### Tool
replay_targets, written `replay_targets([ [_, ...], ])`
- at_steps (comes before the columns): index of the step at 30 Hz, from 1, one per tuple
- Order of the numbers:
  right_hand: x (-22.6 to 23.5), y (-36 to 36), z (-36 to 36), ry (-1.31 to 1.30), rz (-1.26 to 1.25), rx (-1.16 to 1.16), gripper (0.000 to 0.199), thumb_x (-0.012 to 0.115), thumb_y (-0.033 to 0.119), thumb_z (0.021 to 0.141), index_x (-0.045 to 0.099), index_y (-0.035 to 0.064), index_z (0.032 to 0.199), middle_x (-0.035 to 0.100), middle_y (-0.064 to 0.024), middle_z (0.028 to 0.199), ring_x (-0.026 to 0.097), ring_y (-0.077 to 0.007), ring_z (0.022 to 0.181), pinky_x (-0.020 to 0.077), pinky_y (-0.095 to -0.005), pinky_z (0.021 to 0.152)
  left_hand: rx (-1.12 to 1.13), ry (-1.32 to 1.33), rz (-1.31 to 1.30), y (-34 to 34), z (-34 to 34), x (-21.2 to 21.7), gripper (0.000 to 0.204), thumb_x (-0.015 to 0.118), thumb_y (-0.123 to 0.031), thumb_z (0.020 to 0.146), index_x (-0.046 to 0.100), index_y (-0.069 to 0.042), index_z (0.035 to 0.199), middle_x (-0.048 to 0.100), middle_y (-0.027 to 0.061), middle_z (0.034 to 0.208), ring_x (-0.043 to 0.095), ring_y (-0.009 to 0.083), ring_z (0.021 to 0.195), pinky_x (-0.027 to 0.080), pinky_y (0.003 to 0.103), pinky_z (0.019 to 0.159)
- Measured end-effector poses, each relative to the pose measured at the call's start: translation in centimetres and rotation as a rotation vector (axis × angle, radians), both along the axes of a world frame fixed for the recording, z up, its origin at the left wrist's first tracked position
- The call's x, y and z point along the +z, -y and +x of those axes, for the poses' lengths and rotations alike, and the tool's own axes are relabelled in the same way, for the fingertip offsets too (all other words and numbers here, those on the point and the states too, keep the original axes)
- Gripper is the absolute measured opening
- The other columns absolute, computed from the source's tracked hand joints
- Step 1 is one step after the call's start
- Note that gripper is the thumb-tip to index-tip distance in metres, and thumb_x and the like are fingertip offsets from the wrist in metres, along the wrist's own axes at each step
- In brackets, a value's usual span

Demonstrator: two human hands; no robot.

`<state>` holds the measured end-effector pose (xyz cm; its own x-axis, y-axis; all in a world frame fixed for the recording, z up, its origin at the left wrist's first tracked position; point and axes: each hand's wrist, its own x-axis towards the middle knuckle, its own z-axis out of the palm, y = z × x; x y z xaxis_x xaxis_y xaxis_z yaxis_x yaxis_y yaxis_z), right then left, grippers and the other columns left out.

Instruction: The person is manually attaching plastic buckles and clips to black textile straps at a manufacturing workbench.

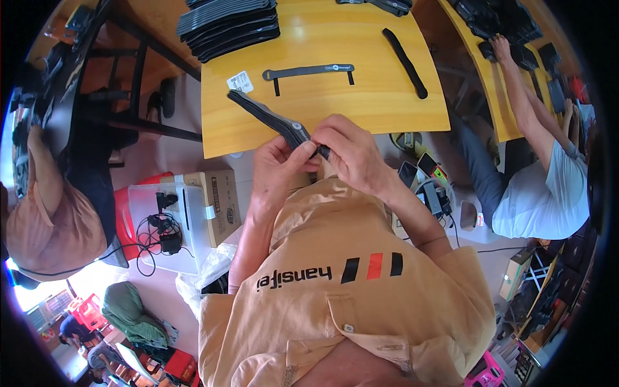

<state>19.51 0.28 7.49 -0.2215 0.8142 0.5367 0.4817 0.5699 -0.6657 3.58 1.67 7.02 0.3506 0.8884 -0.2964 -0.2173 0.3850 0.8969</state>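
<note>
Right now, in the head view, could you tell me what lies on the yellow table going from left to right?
Stack of black straps → white tag → flat black strap with two short tabs → single black strap lying diagonally.

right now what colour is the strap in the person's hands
Dark grey to black, seen in the head view: the strap pinched between left hand and right hand.

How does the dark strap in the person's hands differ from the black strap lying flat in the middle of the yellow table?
The held strap is gripped at one end by the left hand and right hand and slants up off the yellow table; the flat strap lies untouched, running left to right. The flat strap shows a light label and two short cross tabs; the held strap shows neither. Both are long, narrow and dark.
</note>
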Motion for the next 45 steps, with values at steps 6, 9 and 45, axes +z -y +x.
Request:
replay_targets([
  [6,0.4,0.5,0.4,-0.198,-0.283,0.115,0.02,0.05,-0.011,0.069,0.052,0.0011,0.085,0.048,-0.0103,0.08,0.053,-0.0255,0.073,0.0443,-0.0315,0.064,-0.243,-0.107,0.092,-0.3,-1.5,0.7,0.023,0.061,-0.02,0.084,0.059,0.003,0.088,0.058,0.0052,0.065,0.056,0.0114,0.053,0.046,0.022,0.049],
  [9,0.2,0.6,0.4,-0.462,-0.481,0.261,0.004,0.051,0.004,0.085,0.051,-0.0004,0.085,0.047,-0.0053,0.082,0.05,-0.0142,0.073,0.0414,-0.0243,0.068,-0.344,-0.023,0.001,-0.6,-2.2,1.4,0.018,0.062,-0.016,0.083,0.059,0.002,0.085,0.057,0.004,0.067,0.055,0.0081,0.055,0.046,0.02,0.049],
  [45,6.8,0.3,12.7,-2.123,-0.386,0.543,0.014,0.047,0.013,0.09,0.046,-0.0006,0.089,0.04,0.0019,0.054,0.039,-0.0065,0.039,0.0366,-0.0194,0.034,-0.672,0.154,-0.078,2.3,-8.5,0.5,0.031,0.06,-0.027,0.075,0.058,0.002,0.066,0.049,0.0013,0.054,0.039,0.008,0.041,0.028,0.024,0.039],
])
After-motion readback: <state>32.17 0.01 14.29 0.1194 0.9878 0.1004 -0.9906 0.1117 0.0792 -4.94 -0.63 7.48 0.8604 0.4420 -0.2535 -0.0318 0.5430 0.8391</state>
